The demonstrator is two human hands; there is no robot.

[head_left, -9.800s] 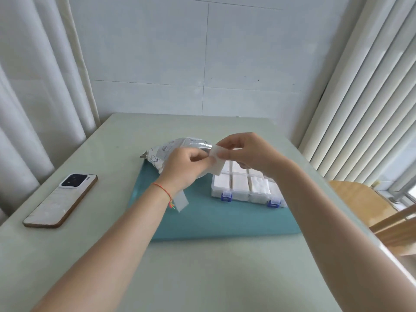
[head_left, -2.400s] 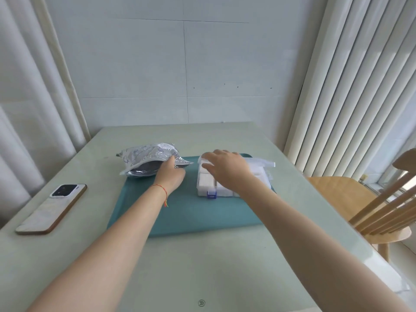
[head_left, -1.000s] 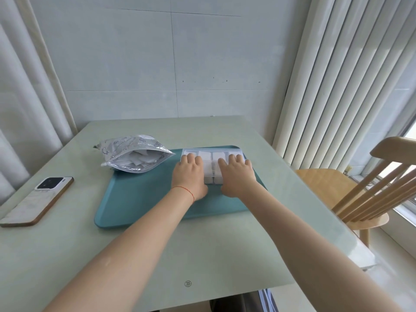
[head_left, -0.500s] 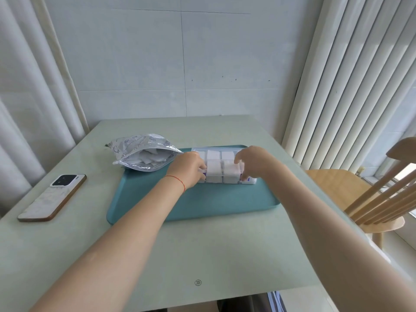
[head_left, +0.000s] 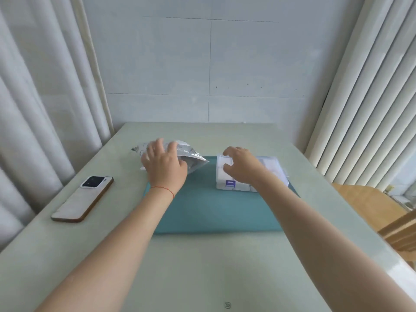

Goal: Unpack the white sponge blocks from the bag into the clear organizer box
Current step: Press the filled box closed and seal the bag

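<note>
The clear organizer box [head_left: 273, 168] sits on the right part of a teal tray [head_left: 213, 212]. Its lid is down, white sponge blocks show through it, and a purple latch [head_left: 230, 183] faces me. My right hand [head_left: 242, 168] is over the box's left half with loosely bent fingers and the thumb spread, holding nothing that I can see. The silvery bag [head_left: 193, 155] lies at the tray's far left corner. My left hand [head_left: 164, 164] lies on top of it with spread fingers and hides most of it.
A phone [head_left: 83, 198] lies face down on the pale green table [head_left: 202, 266], left of the tray. A wooden chair [head_left: 371, 203] stands at the table's right edge. Curtains hang at the left, vertical blinds at the right, and a wall is behind.
Both hands have let go of the box's ends. My left hand has moved left onto the bag. My right hand has shifted over the box's left half.
</note>
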